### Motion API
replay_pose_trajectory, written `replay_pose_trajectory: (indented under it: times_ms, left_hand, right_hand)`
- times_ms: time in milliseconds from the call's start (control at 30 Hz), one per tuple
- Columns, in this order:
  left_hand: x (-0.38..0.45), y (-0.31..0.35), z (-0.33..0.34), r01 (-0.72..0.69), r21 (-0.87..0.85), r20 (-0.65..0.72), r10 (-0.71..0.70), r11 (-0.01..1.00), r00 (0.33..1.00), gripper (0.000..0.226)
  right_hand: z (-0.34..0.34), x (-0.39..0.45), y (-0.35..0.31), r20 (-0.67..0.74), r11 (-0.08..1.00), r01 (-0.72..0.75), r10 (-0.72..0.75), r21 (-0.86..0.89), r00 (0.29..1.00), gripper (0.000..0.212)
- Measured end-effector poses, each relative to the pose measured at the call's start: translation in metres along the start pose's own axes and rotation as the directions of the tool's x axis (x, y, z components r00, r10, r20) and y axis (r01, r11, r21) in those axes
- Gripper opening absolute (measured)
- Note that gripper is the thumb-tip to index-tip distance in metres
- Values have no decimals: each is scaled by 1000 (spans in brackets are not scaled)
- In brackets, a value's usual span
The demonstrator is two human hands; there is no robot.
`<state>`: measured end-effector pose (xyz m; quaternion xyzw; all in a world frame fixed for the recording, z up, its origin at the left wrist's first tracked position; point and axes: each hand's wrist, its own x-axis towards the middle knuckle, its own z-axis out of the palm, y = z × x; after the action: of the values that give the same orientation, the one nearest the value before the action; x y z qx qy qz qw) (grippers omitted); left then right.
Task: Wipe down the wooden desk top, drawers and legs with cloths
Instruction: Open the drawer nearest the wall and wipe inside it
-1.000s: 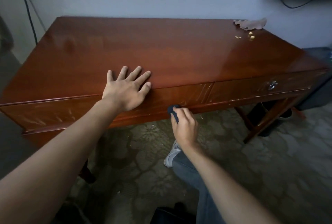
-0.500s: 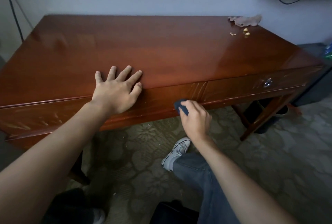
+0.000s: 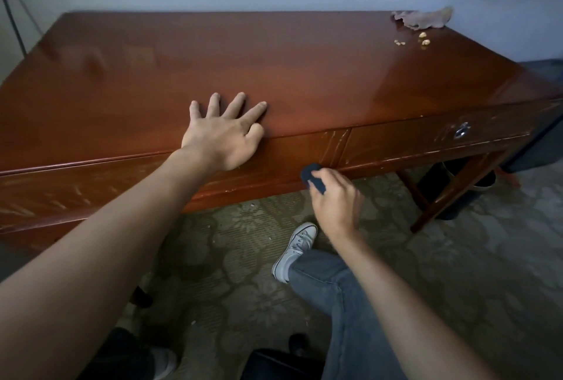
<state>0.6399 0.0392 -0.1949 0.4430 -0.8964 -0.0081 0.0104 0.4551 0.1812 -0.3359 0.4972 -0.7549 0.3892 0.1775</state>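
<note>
A glossy red-brown wooden desk (image 3: pixel 304 68) fills the upper half of the view. My left hand (image 3: pixel 224 134) lies flat on its front edge with the fingers spread. My right hand (image 3: pixel 335 199) grips a small dark blue cloth (image 3: pixel 312 177) and holds it against the lower rail of the desk front, just left of the drawer (image 3: pixel 426 138). That drawer has a metal ring pull (image 3: pixel 461 130). A crumpled brown cloth (image 3: pixel 422 18) lies at the desk's back right corner.
Pale crumbs (image 3: pixel 422 39) are scattered near the brown cloth. A crossed desk leg (image 3: pixel 451 193) stands at the right, with a dark bin (image 3: pixel 463 184) behind it. My leg in jeans and a white sneaker (image 3: pixel 294 250) rest on patterned carpet. A cable hangs at the wall's top right.
My right hand slid the blue cloth to the right along the lower front rail. The left hand stayed flat on the desk edge. The camera view shifted a little.
</note>
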Motion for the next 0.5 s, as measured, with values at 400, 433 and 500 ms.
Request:
replay_pose_trajectory:
  times_ms: [400, 433, 500]
  left_hand:
    - [-1, 1, -1, 18, 16, 1, -18, 1000, 1000, 62]
    - [-1, 2, -1, 20, 14, 1, -20, 1000, 1000, 63]
    - [0, 2, -1, 22, 13, 2, -22, 1000, 1000, 64]
  right_hand:
    - [-5, 0, -12, 65, 997, 71, -70, -11, 995, 23]
    - [-11, 4, 1, 8, 999, -10, 10, -38, 1000, 24]
    - [-14, 6, 6, -45, 987, -154, 152, -49, 987, 26]
